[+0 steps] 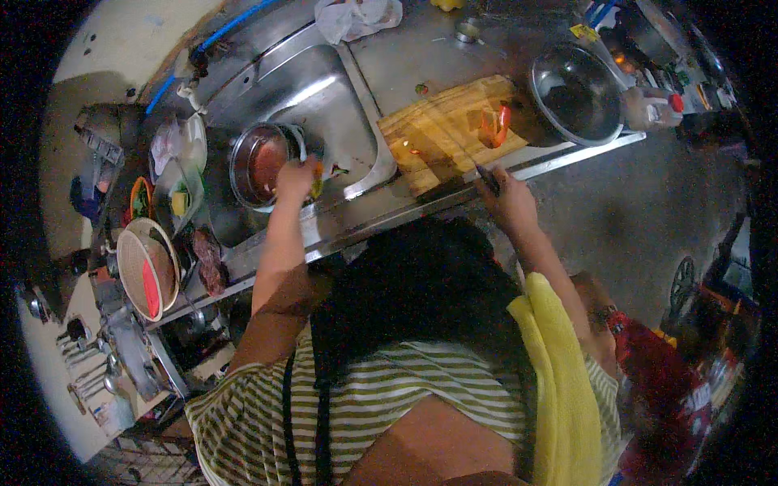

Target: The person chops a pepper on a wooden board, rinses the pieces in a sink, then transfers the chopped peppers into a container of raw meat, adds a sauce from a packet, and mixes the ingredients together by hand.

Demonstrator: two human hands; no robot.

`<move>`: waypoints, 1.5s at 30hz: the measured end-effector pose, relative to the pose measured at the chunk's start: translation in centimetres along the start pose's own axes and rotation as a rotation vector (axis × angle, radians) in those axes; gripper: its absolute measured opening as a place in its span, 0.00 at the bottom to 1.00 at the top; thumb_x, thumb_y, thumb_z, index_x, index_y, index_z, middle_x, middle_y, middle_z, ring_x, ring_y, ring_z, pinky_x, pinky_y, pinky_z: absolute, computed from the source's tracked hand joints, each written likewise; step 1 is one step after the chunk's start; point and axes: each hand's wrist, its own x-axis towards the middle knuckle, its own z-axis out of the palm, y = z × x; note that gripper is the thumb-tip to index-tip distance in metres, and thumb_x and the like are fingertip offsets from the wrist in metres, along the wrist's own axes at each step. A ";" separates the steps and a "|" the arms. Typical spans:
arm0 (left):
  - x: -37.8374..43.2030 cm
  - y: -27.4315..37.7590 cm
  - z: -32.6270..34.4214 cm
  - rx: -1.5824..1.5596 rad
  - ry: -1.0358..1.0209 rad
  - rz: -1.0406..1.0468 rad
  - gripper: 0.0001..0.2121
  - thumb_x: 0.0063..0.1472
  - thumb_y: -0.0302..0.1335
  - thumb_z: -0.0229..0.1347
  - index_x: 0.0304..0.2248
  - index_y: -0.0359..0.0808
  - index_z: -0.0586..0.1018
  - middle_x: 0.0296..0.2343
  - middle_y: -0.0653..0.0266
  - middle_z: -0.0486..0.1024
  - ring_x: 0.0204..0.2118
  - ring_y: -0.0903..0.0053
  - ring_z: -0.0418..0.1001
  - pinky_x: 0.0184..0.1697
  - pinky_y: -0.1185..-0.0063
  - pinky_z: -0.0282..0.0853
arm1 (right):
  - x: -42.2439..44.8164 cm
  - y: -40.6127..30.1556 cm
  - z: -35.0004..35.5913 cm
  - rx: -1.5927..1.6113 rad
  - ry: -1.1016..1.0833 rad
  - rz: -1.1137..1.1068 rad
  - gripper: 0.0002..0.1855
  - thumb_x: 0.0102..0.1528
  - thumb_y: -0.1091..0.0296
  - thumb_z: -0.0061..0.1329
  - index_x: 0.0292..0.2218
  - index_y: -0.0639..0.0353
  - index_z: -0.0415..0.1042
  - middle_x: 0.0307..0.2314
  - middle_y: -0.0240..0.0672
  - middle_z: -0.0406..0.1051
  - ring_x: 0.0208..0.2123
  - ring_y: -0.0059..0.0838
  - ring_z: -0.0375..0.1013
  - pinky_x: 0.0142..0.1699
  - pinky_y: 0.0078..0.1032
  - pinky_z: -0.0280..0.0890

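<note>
My left hand (295,181), blurred, is over the right rim of a round metal bowl (236,167) in the sink. A yellow-green piece (316,181), perhaps bell pepper, shows along its curled fingers; most of it is hidden. The bowl holds reddish contents. My right hand (510,203) grips a knife by its dark handle (487,180) at the near edge of a wooden cutting board (440,118). The thin blade, hard to make out, points up and left across the board. On the board's right part lies a curved piece of red pepper (502,126); small scraps (414,152) sit farther left.
A large metal bowl (577,97) stands right of the board, beside a clear container with a red cap (676,103). Scraps (339,171) lie in the steel sink (322,79). Woven baskets (132,267) crowd the left counter end. A white plastic bag (358,18) lies behind.
</note>
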 end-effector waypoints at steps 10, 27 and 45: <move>2.2 -2.5 -1.4 -1.510 -0.361 -0.227 0.19 0.55 0.32 0.59 0.45 0.38 0.70 0.42 0.59 0.72 0.42 0.69 0.72 0.35 0.69 0.73 | -4.0 1.4 4.4 -0.237 -0.092 -0.254 0.16 0.52 0.59 0.51 0.42 0.52 0.71 0.35 0.45 0.73 0.36 0.48 0.73 0.40 0.39 0.68; -2.8 20.7 2.4 -0.283 0.232 0.690 0.14 0.47 0.24 0.57 0.37 0.35 0.78 0.33 0.51 0.76 0.34 0.60 0.75 0.39 0.71 0.70 | -3.5 0.0 4.4 0.122 0.436 -0.050 0.18 0.52 0.66 0.47 0.46 0.51 0.68 0.25 0.55 0.72 0.29 0.57 0.72 0.34 0.46 0.67; -4.4 19.0 4.9 -1.145 -0.490 0.268 0.13 0.50 0.18 0.57 0.37 0.26 0.73 0.26 0.60 0.74 0.24 0.76 0.74 0.25 0.82 0.70 | -5.2 -2.7 4.6 -0.116 0.145 -0.145 0.31 0.56 0.68 0.39 0.59 0.26 0.53 0.23 0.55 0.71 0.28 0.54 0.73 0.34 0.47 0.67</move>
